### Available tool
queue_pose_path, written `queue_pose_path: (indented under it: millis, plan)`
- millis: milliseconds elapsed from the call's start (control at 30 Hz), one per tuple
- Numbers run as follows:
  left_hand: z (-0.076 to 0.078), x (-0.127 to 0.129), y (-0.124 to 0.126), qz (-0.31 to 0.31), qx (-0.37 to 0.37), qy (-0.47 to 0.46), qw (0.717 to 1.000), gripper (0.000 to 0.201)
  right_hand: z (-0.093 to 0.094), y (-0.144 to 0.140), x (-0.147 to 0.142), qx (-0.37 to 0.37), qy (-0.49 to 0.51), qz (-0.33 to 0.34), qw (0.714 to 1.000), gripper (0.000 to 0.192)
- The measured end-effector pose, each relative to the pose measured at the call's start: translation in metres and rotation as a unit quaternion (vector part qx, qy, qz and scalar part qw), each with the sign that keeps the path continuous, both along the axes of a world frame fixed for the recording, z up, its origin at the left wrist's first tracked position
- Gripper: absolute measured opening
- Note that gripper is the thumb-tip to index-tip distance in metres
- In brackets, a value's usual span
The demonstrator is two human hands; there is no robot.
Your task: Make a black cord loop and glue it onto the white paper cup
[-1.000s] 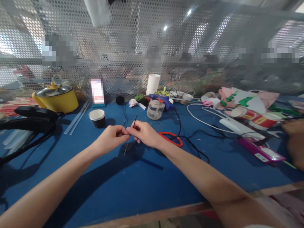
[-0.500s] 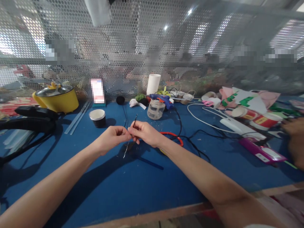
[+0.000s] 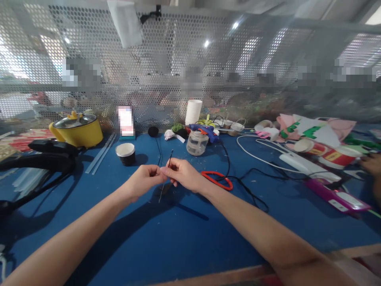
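Observation:
Fingertips together, my left hand (image 3: 143, 180) and my right hand (image 3: 185, 174) meet above the blue table (image 3: 166, 246). My right hand pinches a thin wire (image 3: 161, 194); its bare silvery end points down and its black, seemingly wrapped end sticks up past the fingers. My left thumb and forefinger are closed at the same spot, where a black yarn strand (image 3: 159, 150) comes in from a black yarn ball (image 3: 153, 131). The exact grip of the left fingers is hidden. To the left stands a black-and-white paper cup (image 3: 126, 155).
Behind my hands are a clear jar (image 3: 196, 146) and a blue glue gun (image 3: 205, 130). Red-handled scissors or pliers (image 3: 217, 180) lie beside my right forearm. Cables and a purple power strip (image 3: 336, 196) are at right, near another person's hand (image 3: 372, 163). A yellow pot (image 3: 77, 133) stands left.
The view has tilted up slightly, so everything sits lower in the picture. Both hands stay together on the wire, with the bare end now hanging a little more upright.

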State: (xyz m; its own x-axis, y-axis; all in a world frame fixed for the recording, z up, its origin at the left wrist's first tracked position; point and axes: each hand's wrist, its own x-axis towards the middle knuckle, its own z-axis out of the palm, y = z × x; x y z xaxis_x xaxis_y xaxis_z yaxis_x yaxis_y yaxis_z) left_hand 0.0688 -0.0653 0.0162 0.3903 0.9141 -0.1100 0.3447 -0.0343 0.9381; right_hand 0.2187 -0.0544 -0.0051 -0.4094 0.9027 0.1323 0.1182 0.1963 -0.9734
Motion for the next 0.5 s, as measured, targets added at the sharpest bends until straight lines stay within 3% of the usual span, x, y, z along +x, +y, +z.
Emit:
queue_pose_path:
  millis: [167, 367, 500]
  plan:
    - [0.0025, 0.0008, -0.0016, -0.021, -0.069, -0.049, 0.996, 0.022, -0.0013, 0.0038, 0.0011, -0.071, 0.08, 0.072, 0.992, 0.03]
    - [-0.0034, -0.0006, -0.0004, -0.018, 0.051, 0.025, 0.998, 0.022, -0.0035, 0.0042, 0.0011, -0.019, -0.018, 0.02, 0.999, 0.027]
    - [-0.0052, -0.0006, 0.0013, -0.017, 0.089, 0.059, 0.994, 0.019, -0.0038, 0.0012, -0.0012, 0.002, -0.038, -0.018, 0.999, 0.03]
